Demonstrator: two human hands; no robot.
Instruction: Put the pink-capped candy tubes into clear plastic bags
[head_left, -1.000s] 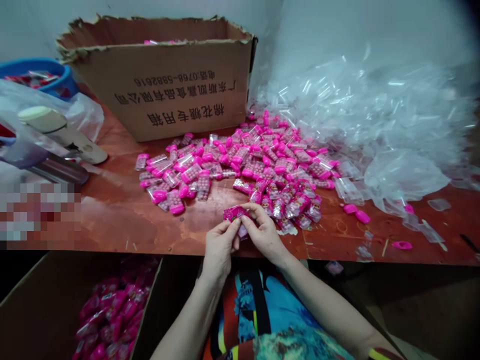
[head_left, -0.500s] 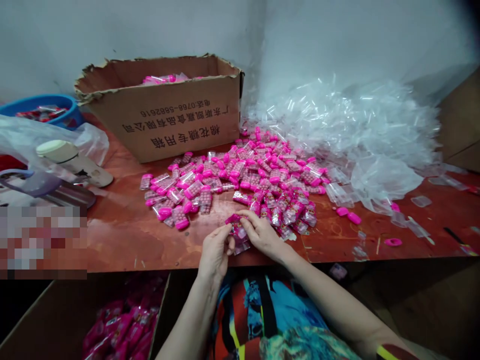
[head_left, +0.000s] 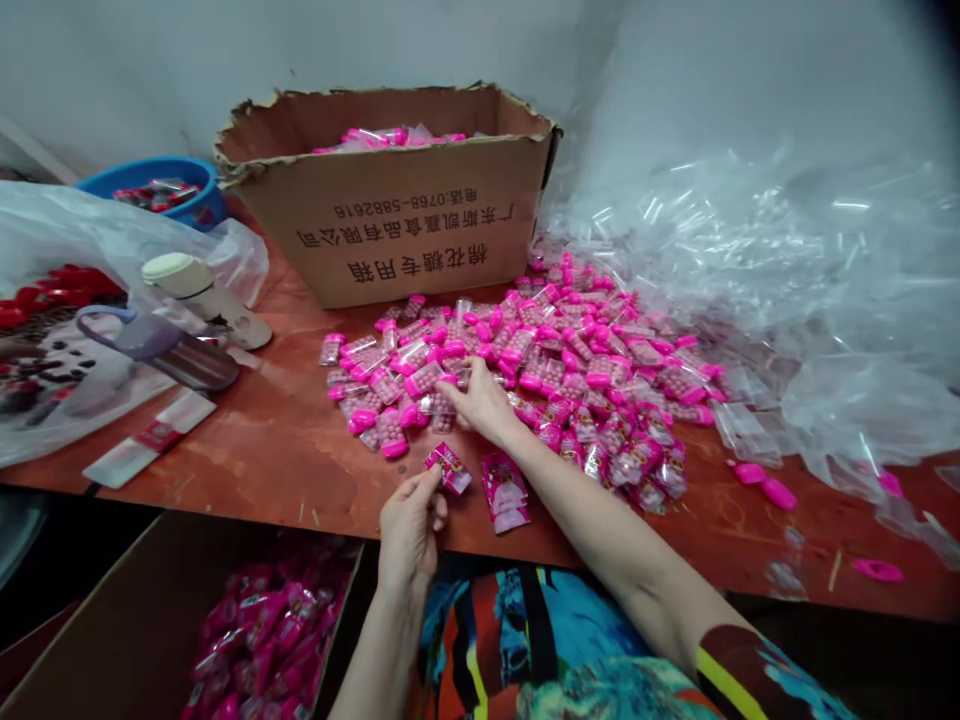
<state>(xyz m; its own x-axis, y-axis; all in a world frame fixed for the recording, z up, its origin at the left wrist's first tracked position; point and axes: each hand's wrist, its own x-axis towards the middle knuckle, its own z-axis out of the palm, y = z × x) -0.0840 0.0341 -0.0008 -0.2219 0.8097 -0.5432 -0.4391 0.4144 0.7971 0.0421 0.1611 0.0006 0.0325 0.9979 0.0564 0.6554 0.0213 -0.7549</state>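
Observation:
My left hand (head_left: 411,520) pinches a small printed pink plastic sleeve (head_left: 450,468) between thumb and fingers, just above the table's front edge. Whether anything is inside the sleeve cannot be made out. My right hand (head_left: 484,405) reaches into the near side of a pile of small clear candy bottles (head_left: 525,340) with pink caps and pink balls inside. Its thumb and index finger are apart, touching or just over the bottles. More flat pink sleeves (head_left: 506,495) lie between my forearms. Right of them is a heap of bottles in printed sleeves (head_left: 615,450).
Behind stands a torn-topped cardboard box (head_left: 405,230) holding more pink pieces. A mound of clear plastic containers (head_left: 765,240) fills the right. At left are two drink bottles (head_left: 176,345), a plastic bag (head_left: 60,230) and a blue basin (head_left: 214,205). Below, an open carton (head_left: 97,640) contains pink packets.
My right hand has left the sleeve and moved up to the bottle pile. My left hand keeps the sleeve, slightly lower and left. The view has turned left.

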